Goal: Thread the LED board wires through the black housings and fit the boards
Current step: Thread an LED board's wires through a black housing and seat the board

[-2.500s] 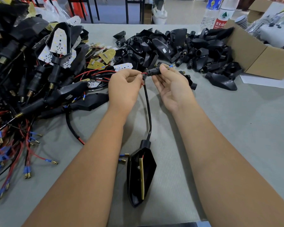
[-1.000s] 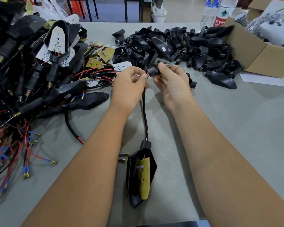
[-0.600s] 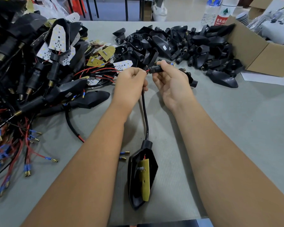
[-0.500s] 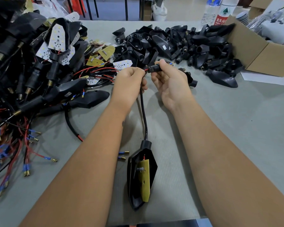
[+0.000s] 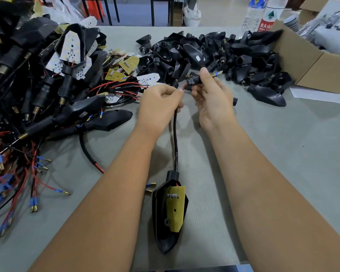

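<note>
1. I hold the left hand (image 5: 161, 103) pinched on the top of the black sleeved cable (image 5: 176, 138), so the wires feed straight.
2. My right hand (image 5: 212, 95) grips a small black stem piece (image 5: 194, 80) between thumb and fingers; red wire (image 5: 185, 86) enters it, and a gold terminal (image 5: 216, 73) shows past my fingers.
3. The black housing (image 5: 161, 232) lies on the table (image 5: 283, 154) near me, below both hands, tethered by the cable.
4. Its LED board (image 5: 176, 209) sits tilted, I judge not yet seated.
</note>
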